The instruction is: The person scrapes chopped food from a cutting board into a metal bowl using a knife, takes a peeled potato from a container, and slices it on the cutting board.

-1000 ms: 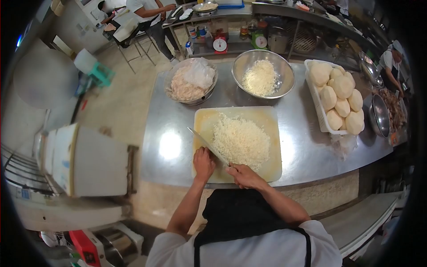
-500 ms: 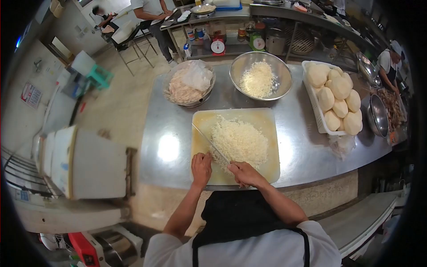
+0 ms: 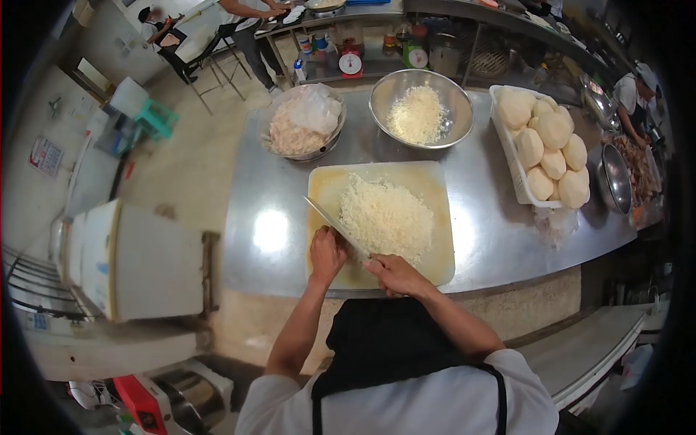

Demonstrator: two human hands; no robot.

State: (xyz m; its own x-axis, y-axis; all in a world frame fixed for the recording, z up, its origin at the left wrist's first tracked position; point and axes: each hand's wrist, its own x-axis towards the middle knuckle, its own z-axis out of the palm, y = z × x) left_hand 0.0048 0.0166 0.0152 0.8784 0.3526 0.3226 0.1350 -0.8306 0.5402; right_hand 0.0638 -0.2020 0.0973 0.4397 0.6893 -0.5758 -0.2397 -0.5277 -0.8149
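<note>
My right hand [image 3: 394,274] is wrapped round the handle of a knife [image 3: 335,226] at the front of the cutting board [image 3: 440,267]. The blade slants up and to the left across the board. My left hand [image 3: 327,252] lies at the board's left front part, close beside the blade, with its fingers curled; what they hold, if anything, is hidden. A wide heap of finely chopped pale food [image 3: 386,216] covers the board's middle, right of the blade.
Behind the board stand a bowl of pale meat with a plastic bag [image 3: 303,123] and a steel bowl [image 3: 461,109] of chopped food. A white basket [image 3: 511,156] holds several peeled roots at the right. Other people [image 3: 636,101] work at the back and far right.
The view has shifted slightly. The blade has tilted and come down closer to my left hand, and both hands stay at the board's front.
</note>
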